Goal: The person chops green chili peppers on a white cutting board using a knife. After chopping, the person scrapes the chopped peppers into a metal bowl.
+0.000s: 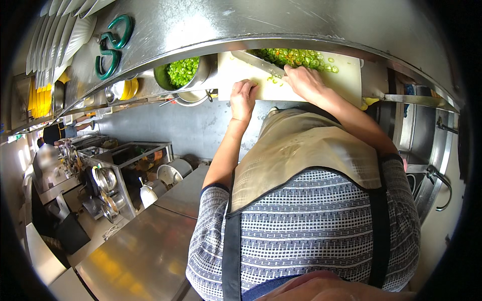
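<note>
My right hand (305,83) grips a kitchen knife whose broad steel blade (260,63) slants up and left across a white cutting board (339,83). Beyond the blade lies a heap of sliced green chili peppers (297,57), with a few orange bits among them. Some small slices (276,80) sit on the board between my hands. My left hand (243,98) rests at the board's left part with fingers curled down; whether anything is under the fingertips is hidden. Left of the board stands a steel pot (204,71) containing chopped green peppers (183,70).
A steel shelf (271,22) overhangs the board's far side, bearing green hooks (108,64) and stacked white plates (56,41). A white-lined pan (192,98) sits below the pot. Faucets (440,180) are at right. Behind me stands a steel counter (139,240); another person (56,131) is far left.
</note>
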Motion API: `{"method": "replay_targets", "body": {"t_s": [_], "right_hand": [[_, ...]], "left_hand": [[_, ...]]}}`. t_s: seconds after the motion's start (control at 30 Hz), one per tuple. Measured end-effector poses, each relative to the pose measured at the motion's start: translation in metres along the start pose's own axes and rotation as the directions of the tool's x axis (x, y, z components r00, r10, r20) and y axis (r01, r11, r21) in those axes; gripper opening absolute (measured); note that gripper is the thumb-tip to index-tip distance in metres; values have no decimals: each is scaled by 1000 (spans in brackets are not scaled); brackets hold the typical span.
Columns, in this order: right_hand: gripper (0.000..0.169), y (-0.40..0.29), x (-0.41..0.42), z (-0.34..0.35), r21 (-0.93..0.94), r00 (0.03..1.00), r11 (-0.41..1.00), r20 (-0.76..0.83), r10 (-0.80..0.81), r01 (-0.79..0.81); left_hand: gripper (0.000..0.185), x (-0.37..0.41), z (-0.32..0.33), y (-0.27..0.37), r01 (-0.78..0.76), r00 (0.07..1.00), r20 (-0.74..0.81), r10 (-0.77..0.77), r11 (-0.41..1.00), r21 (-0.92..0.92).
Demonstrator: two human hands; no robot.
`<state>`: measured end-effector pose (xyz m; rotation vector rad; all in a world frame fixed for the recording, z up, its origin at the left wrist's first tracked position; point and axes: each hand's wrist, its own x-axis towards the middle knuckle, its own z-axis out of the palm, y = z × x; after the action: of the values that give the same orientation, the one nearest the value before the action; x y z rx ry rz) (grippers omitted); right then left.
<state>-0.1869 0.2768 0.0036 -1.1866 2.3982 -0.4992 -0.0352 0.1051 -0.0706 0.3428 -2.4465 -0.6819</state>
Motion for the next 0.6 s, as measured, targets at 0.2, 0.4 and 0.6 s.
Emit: {"method": "replay_targets", "body": {"t_s": [0.2,0.4,0.6], "right_hand": [[22,3,-10,8,91,997,995,60,-54,49],[25,28,4,7,56,999,998,-47,-3,5],[24,16,2,9,-14,999,1000,-33,16,-16]], "left_hand": [[14,-14,-17,1,30,999,16,-31,998,60],[18,0,-2,4,-53,998,30,53,998,13],[19,25,20,17,-41,999,31,43,996,-77]]}}
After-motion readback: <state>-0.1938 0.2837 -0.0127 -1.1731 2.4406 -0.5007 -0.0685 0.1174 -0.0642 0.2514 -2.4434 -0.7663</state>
